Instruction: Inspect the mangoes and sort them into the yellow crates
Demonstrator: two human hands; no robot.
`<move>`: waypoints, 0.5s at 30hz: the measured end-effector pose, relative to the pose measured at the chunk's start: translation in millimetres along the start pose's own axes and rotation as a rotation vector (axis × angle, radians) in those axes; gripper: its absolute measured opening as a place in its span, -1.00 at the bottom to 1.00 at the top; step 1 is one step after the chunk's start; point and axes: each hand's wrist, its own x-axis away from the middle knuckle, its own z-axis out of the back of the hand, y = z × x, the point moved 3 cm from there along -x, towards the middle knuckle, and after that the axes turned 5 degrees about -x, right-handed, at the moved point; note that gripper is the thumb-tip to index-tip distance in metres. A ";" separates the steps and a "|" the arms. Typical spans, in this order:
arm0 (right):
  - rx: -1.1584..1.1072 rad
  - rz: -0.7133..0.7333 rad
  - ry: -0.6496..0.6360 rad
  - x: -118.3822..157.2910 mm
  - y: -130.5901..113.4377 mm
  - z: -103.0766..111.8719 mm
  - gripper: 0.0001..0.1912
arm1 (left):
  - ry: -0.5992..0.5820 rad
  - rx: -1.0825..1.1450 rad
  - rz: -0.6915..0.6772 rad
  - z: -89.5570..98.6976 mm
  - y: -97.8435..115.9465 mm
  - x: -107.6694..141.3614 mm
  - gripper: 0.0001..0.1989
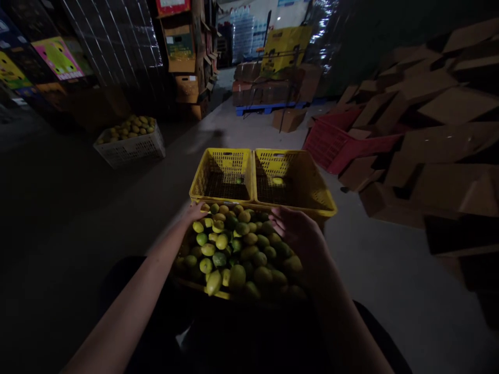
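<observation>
Head view: a near crate (222, 294) full of green and yellow fruit (234, 241) sits right in front of the person, between the two forearms. Left hand (197, 212) is at the far left corner of that crate, its fingers at the rim just beside an orange-yellow fruit (205, 207); how far it is open, and whether it has hold of anything, I cannot tell. Right hand (298, 228) is over the far right part of the fruit, its fingers loosely bent and pointing left; its palm is hidden, so I cannot tell if it grips a fruit.

Just beyond the near crate, two yellow crates stand side by side. The left far crate (222, 201) has a small green fruit (239, 181) in it, the right far crate (327, 208) a yellow fruit (277, 181).

Far left, a white crate (136, 148) is heaped with yellow fruit. To the right, a red crate (331, 148) stands beside a big pile of cartons (448, 192). At the far middle, a blue pallet (267, 109) bears boxes, a yellow box (286, 49) on top
</observation>
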 end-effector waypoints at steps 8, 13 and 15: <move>-0.068 -0.035 0.139 10.2 -9.8 -4.9 -0.84 | 0.056 -0.143 -0.065 -4.6 2.1 -4.0 -0.41; -0.140 -0.172 0.264 11.4 -8.7 -17.1 -0.85 | 0.064 -0.096 -0.072 4.0 0.5 2.2 -0.48; -0.127 -0.186 0.255 9.8 -6.2 -19.0 -0.85 | 0.080 -0.048 -0.064 12.2 -0.7 6.7 -0.47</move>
